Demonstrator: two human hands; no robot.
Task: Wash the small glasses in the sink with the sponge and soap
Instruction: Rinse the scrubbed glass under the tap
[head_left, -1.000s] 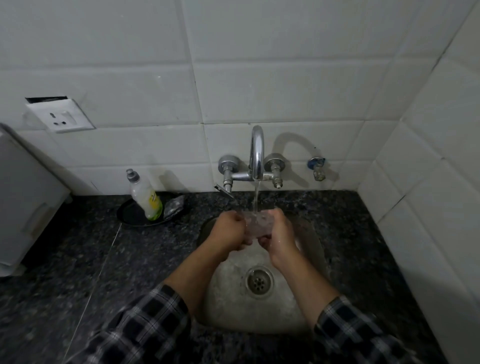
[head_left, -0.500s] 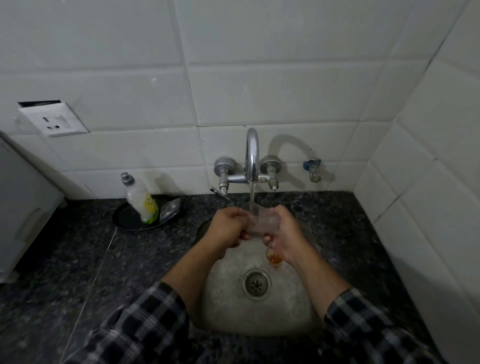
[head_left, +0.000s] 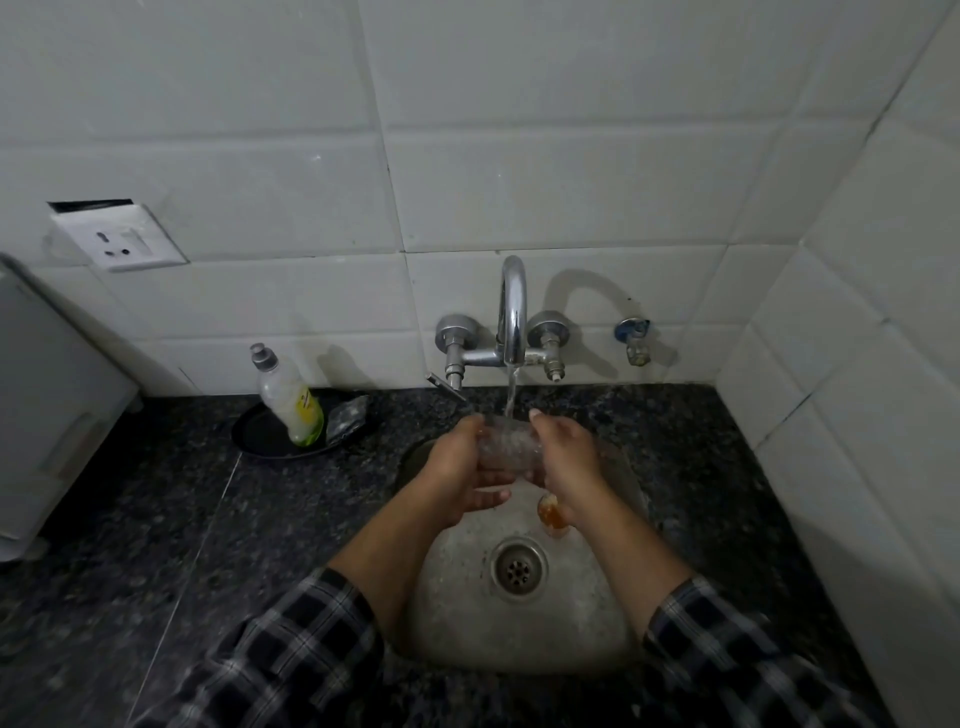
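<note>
No writing can be read anywhere: the soap bottle (head_left: 289, 396) carries a yellow-green label, but its print is too small and dim to make out. It stands upright, grey cap at the top, in a dark round dish (head_left: 260, 435) on the speckled black worktop (head_left: 156, 519), left of the sink (head_left: 519, 639). A crumpled grey scrubbing sponge (head_left: 347, 415) lies in the same dish, just beside the bottle.

The small clear glass (head_left: 506, 444) is held above the back of the sink, lying on its side with its long axis running left to right. Which end is the mouth cannot be told, since both ends are covered. The left hand (head_left: 460, 475) wraps closed around the left end, and the right hand (head_left: 563, 457) closes around the right end, its thumb up. Water runs from the curved chrome tap (head_left: 511, 312) and lands on the top of the glass.

A second small glass (head_left: 551, 514) with orange-brown contents sits on the sink floor, partly hidden under the right wrist, near the drain (head_left: 518, 569). A white wall socket (head_left: 122, 236) sits on the tiles at the left.
</note>
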